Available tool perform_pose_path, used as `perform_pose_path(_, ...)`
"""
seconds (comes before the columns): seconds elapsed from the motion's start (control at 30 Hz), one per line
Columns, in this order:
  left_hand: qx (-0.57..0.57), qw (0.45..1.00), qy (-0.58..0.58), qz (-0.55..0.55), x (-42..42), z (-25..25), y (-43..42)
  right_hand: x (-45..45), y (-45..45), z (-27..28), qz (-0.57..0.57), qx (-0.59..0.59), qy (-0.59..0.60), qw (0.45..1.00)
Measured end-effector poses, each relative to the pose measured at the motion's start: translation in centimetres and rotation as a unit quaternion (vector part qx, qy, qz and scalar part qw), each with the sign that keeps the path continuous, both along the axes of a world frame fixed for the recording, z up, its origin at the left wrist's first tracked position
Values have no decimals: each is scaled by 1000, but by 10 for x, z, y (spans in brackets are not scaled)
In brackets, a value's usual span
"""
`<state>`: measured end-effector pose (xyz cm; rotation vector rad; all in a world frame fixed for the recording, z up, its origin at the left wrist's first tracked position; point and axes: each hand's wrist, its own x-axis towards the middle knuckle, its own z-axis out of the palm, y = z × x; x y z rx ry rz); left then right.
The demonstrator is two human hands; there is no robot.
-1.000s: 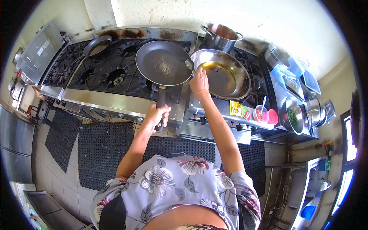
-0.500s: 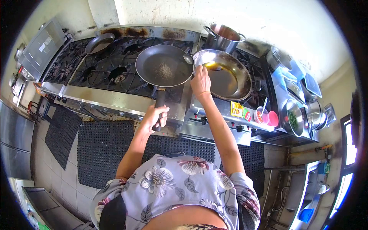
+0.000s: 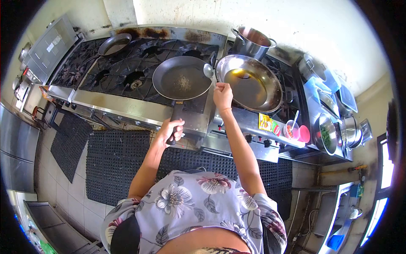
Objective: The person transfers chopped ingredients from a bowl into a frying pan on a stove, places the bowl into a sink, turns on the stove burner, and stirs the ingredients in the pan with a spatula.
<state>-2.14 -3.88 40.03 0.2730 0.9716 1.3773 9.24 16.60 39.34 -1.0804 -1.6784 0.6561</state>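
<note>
My left hand (image 3: 170,131) is wrapped round the dark handle of a frying pan (image 3: 171,85), which is raised over the stove's front edge. A small patch of pale brown grains (image 3: 183,83) lies in the middle of the pan. Between the thumb and fingers of my right hand (image 3: 223,96) is a metal spoon (image 3: 208,70). Its bowl is at the pan's right rim; whether anything is in it I cannot tell. Just right of that hand, a wide metal wok (image 3: 271,79) with yellowish oil rests on the stove.
A tall pot (image 3: 252,50) stands behind the wok. A yellow packet (image 3: 265,122), a cup of red bits (image 3: 289,130) and a pink cup (image 3: 303,133) line the front ledge. At right sits a bowl of greens (image 3: 333,144); a smaller pan (image 3: 114,45) is back left.
The frying pan and my right hand with the spoon have come slightly nearer to me. The spoon's bowl still hangs by the pan's right rim. The whole view has shifted a little.
</note>
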Motion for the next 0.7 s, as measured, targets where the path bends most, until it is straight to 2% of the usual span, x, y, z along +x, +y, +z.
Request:
perform_pose_path(0.2, 15, 1000, -1, -16, -10, -37, 11, 12, -34, -23, 43, -152, 122, 980)
perform_pose_path(0.3, 12, 1000, 14, -14, -15, -51, 16, 22, -56, -27, 16, -75, 70, 995)
perform_pose_path(0.7, 7, 1000, 8, -25, -27, -84, 24, 59, -98, -67, -12, -140, 114, 984)
